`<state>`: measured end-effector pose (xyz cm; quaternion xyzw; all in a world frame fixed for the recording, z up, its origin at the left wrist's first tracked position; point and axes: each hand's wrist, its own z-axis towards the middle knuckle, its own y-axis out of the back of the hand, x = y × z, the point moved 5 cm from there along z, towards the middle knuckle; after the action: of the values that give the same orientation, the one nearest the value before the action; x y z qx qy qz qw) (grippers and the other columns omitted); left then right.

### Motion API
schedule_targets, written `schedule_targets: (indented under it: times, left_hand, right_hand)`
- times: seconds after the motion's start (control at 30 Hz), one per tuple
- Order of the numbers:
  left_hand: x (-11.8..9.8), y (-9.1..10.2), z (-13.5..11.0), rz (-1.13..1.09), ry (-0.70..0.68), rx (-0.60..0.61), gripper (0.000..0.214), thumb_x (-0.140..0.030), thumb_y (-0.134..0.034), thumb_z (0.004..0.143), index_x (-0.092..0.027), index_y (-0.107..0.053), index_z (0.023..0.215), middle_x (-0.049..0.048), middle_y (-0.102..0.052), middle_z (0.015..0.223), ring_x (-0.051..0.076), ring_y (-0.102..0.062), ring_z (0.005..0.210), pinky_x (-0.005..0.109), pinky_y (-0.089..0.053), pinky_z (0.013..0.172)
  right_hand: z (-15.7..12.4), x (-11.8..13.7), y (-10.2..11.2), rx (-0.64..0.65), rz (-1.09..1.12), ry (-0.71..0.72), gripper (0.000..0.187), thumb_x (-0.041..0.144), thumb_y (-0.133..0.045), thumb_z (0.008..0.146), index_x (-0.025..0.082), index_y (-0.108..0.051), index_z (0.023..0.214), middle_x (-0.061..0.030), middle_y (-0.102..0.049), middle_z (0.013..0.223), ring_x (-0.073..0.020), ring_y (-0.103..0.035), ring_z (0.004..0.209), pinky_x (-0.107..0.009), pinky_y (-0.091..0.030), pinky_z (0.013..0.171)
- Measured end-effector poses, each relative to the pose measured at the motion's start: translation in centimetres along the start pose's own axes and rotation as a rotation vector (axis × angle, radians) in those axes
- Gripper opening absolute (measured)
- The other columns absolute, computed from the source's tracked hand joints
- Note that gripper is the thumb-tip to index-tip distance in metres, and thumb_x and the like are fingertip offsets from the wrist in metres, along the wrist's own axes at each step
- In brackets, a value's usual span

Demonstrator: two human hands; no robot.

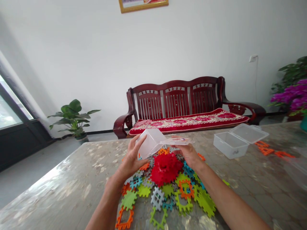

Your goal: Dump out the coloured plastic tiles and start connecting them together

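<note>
A clear plastic box (pixel 151 142) hangs tilted above a heap of pieces on the table. My left hand (pixel 134 156) grips the box's left side, fingers and thumb spread around it. The lid (pixel 177 141) is swung out to the right, and my right hand (pixel 185 153) holds it from below. Under the box lies a red pile of pieces (pixel 166 167). Around it are interlocking plastic pieces in grey, such as one grey piece (pixel 157 198), plus green (pixel 129 199), orange (pixel 185 188) and blue ones.
A second clear box (pixel 230 147) stands right of the heap, its lid (pixel 249 133) folded open. Orange pieces (pixel 263 148) lie beyond it on the patterned table (pixel 59 188). A wooden bench (pixel 172 99) is behind the table. Purple flowers (pixel 294 95) stand at the right.
</note>
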<state>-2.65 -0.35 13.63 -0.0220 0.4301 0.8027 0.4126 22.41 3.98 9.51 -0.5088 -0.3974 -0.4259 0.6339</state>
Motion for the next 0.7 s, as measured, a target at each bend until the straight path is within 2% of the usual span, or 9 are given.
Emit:
schedule_targets:
  times: [0.1, 0.17, 0.23, 0.33, 0.43, 0.57, 0.67, 0.7]
  left_hand:
    - [0.2, -0.1, 0.0, -0.186, 0.138, -0.031, 0.087, -0.043, -0.078, 0.076, -0.037, -0.035, 0.151, 0.0089, -0.030, 0.155, 0.035, -0.031, 0.142, 0.048, -0.045, 0.106]
    - [0.4, -0.9, 0.0, -0.376, 0.261, -0.026, 0.085, -0.048, -0.078, 0.075, -0.032, -0.040, 0.149, 0.0111, -0.036, 0.153, 0.034, -0.041, 0.137, 0.042, -0.053, 0.096]
    - [0.5, -1.8, 0.1, -0.554, 0.374, -0.016, 0.084, -0.051, -0.076, 0.075, -0.026, -0.043, 0.148, 0.0136, -0.045, 0.149, 0.033, -0.050, 0.131, 0.040, -0.055, 0.094]
    - [0.8, -3.0, 0.1, -0.720, 0.516, -0.061, 0.081, -0.056, -0.073, 0.076, -0.019, -0.048, 0.143, 0.0149, -0.055, 0.143, 0.034, -0.055, 0.127, 0.042, -0.054, 0.096]
    - [1.3, -3.9, -0.1, -0.791, 0.618, -0.126, 0.079, -0.061, -0.068, 0.079, -0.019, -0.048, 0.143, 0.0147, -0.052, 0.147, 0.033, -0.055, 0.127, 0.043, -0.053, 0.098]
    - [2.4, -5.1, -0.6, -0.714, 0.659, -0.159, 0.072, -0.060, -0.060, 0.085, -0.022, -0.047, 0.144, 0.0130, -0.046, 0.152, 0.031, -0.048, 0.135, 0.042, -0.053, 0.099]
    - [3.8, -6.3, -1.2, -0.510, 0.619, -0.146, 0.066, -0.059, -0.056, 0.084, -0.019, -0.055, 0.136, 0.0136, -0.056, 0.143, 0.031, -0.051, 0.132, 0.044, -0.050, 0.102]
    - [4.3, -6.9, -1.4, -0.436, 0.591, -0.123, 0.062, -0.058, -0.056, 0.083, -0.018, -0.059, 0.131, 0.0132, -0.060, 0.138, 0.031, -0.054, 0.130, 0.045, -0.049, 0.103]
  right_hand:
    - [-0.2, 0.8, -0.3, 0.048, -0.060, 0.076, 0.053, 0.054, -0.075, 0.068, 0.022, -0.071, 0.111, -0.0062, -0.074, 0.108, -0.0245, -0.066, 0.099, -0.029, -0.056, 0.067]
    - [-0.2, 1.1, -0.2, 0.060, -0.151, 0.123, 0.050, 0.059, -0.070, 0.073, 0.023, -0.072, 0.109, -0.0053, -0.074, 0.108, -0.0231, -0.066, 0.097, -0.029, -0.056, 0.069]
    - [-0.1, 1.2, 0.0, 0.053, -0.247, 0.143, 0.052, 0.066, -0.065, 0.076, 0.021, -0.074, 0.101, -0.0056, -0.075, 0.098, -0.0194, -0.066, 0.080, -0.028, -0.054, 0.063]
    - [0.3, 1.2, 0.7, 0.011, -0.324, 0.132, 0.063, 0.077, -0.057, 0.076, 0.015, -0.072, 0.080, -0.0055, -0.072, 0.074, -0.0133, -0.058, 0.053, -0.026, -0.046, 0.049]
    - [0.9, 1.1, 1.9, -0.055, -0.326, 0.103, 0.064, 0.077, -0.055, 0.077, 0.015, -0.066, 0.070, -0.0036, -0.067, 0.061, -0.0125, -0.056, 0.046, -0.024, -0.044, 0.045]
    - [3.2, 2.4, 5.7, -0.268, -0.306, 0.094, 0.049, 0.064, -0.060, 0.081, 0.016, -0.062, 0.072, 0.0003, -0.060, 0.048, -0.0140, -0.056, 0.041, -0.024, -0.046, 0.041]
    - [5.6, 4.4, 10.1, -0.489, -0.290, 0.098, 0.033, 0.047, -0.058, 0.085, 0.014, -0.062, 0.078, 0.0007, -0.059, 0.047, -0.0136, -0.056, 0.040, -0.022, -0.048, 0.039]
    - [6.5, 5.1, 11.5, -0.523, -0.293, 0.097, 0.029, 0.042, -0.057, 0.086, 0.013, -0.062, 0.082, 0.0008, -0.059, 0.048, -0.0141, -0.058, 0.041, -0.022, -0.049, 0.039]
